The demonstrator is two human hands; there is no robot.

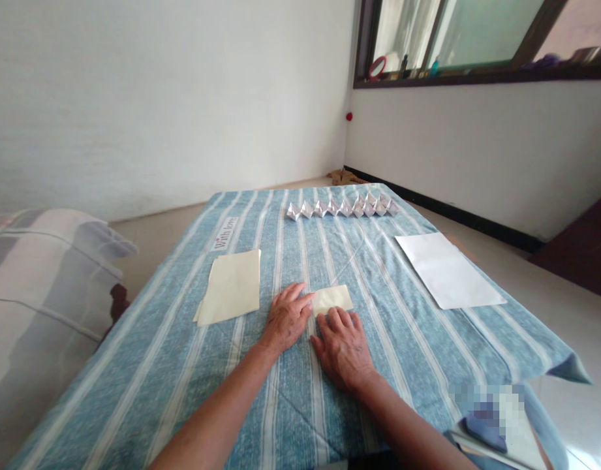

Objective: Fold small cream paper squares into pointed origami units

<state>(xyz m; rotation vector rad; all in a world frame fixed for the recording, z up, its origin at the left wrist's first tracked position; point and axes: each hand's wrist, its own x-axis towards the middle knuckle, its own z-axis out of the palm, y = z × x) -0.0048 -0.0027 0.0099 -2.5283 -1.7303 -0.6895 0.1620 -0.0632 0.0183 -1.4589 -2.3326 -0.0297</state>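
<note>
Grip of left hand (289, 318): the palm is facing down and the fingers are lying loosely bent, partly open; the thumb is touching the left end of the small yellow paper (332, 297).
Grip of right hand (343, 349): the fingers are spreading slightly and resting at the lower edge of the same paper, palm down, partly open; whether they are pressing hard, I cannot tell.
Small yellow paper: it is lying flat just right of the frame's centre, a little below the middle, between the fingertips of both hands.
Yellow sheets (230, 287): they are lying in a thin, uneven stack at centre left of the frame, near the left hand.
Silver folded shapes (333, 207): they are standing close together in a row, right of the upper middle.
White sheet (449, 271): it is lying aslant at the right of the frame, well apart from the right hand.
Striped cloth (173, 365): it is covering the table in blue and white, and is showing the words "With love" at the upper left of the table.
Dark blue thing (486, 427): it is lying at the lower right corner, partly blurred.
Window (481, 36): it is filling the upper right of the frame.
</note>
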